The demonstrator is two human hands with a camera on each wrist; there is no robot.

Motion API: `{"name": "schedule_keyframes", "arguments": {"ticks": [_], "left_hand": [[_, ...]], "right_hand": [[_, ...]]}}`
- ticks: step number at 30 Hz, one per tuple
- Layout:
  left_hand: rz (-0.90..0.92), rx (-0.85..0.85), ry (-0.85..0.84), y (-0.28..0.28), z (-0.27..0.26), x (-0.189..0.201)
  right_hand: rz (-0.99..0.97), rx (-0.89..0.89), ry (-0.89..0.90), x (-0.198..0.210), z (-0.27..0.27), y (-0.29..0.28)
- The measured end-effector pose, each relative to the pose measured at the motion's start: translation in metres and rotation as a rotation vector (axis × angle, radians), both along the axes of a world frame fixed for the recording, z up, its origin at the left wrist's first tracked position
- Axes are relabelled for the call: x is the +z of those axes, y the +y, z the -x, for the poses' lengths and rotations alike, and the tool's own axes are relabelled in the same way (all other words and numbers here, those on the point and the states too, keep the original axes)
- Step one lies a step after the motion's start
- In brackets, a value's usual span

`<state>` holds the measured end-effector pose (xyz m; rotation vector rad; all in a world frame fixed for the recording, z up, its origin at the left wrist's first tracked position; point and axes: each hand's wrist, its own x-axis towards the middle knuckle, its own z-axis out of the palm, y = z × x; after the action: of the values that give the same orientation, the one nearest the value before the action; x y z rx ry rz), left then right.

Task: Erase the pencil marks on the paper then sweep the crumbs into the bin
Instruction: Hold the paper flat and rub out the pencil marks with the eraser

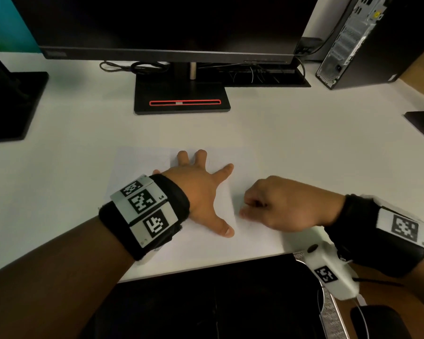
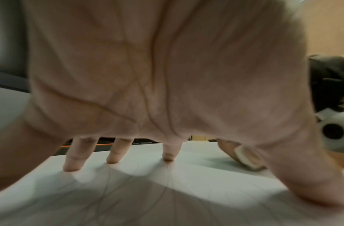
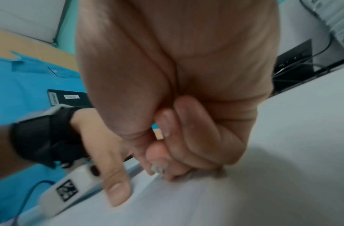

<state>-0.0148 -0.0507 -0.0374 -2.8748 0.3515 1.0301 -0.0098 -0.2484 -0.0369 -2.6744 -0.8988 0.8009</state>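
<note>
We see a white sheet of paper (image 1: 142,165) lying flat on the white desk (image 1: 304,133), near its front edge and in front of the black monitor stand with a red-rimmed slot (image 1: 182,100). The left hand (image 1: 198,192) is spread over the sheet with fingers (image 2: 73,159) straight and splayed, the tips and the thumb pressing down on the paper; from the left wrist view faint pencil lines (image 2: 109,191) show on the sheet beneath the palm. The right hand (image 1: 287,204) sits just beside the left thumb, at the right edge of the paper, with its fingers curled in tight. In the left wrist view a small off-white eraser (image 2: 246,157) is pinched in those curled fingers, its lower end down at the surface; the right wrist view shows a grey, smudged tip (image 3: 157,168) poking out between thumb and fingers, touching the sheet. Both wrists wear black straps with white coded markers (image 1: 142,201). A grey computer tower (image 1: 353,40) stands at the back right, and cables (image 1: 137,67) lie behind the stand. We cannot make out any crumbs or a bin.
</note>
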Motion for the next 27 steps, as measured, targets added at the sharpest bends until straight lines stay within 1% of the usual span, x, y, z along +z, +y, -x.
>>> {"name": "schedule_keyframes", "arguments": {"ticks": [2, 5, 7, 10, 12, 14, 16, 19, 23, 25, 27], "left_hand": [[0.000, -0.004, -0.001, 0.000, -0.001, -0.001], [0.002, -0.010, -0.004, 0.001, -0.001, -0.002], [-0.001, -0.017, -0.005, 0.001, -0.001, -0.001], [-0.002, -0.019, 0.001, 0.001, 0.000, -0.001], [0.002, -0.020, -0.005, 0.002, -0.001, -0.002], [0.002, -0.019, -0.004, 0.002, -0.001, -0.002], [-0.003, -0.016, 0.001, 0.001, 0.000, 0.000], [-0.007, -0.018, 0.002, 0.000, 0.000, 0.001], [-0.014, -0.019, 0.004, 0.000, -0.001, 0.001], [-0.019, -0.021, 0.008, 0.000, 0.000, 0.002], [-0.018, -0.021, 0.012, 0.000, 0.000, 0.002]], "right_hand": [[-0.002, 0.013, 0.028, 0.001, 0.001, -0.001], [-0.019, -0.085, -0.036, 0.003, -0.014, -0.008], [-0.022, -0.046, -0.056, 0.001, -0.009, -0.008], [-0.019, 0.057, 0.018, -0.001, 0.007, -0.005], [-0.034, 0.017, 0.019, -0.001, 0.000, -0.009], [-0.047, -0.042, -0.027, 0.000, -0.008, -0.014], [-0.049, -0.006, -0.051, -0.002, -0.003, -0.013], [-0.036, 0.071, -0.002, -0.003, 0.011, -0.011], [-0.053, -0.015, -0.068, -0.001, -0.002, -0.018], [-0.052, 0.032, -0.073, -0.002, 0.006, -0.014], [-0.041, 0.074, -0.038, -0.002, 0.016, -0.012]]}}
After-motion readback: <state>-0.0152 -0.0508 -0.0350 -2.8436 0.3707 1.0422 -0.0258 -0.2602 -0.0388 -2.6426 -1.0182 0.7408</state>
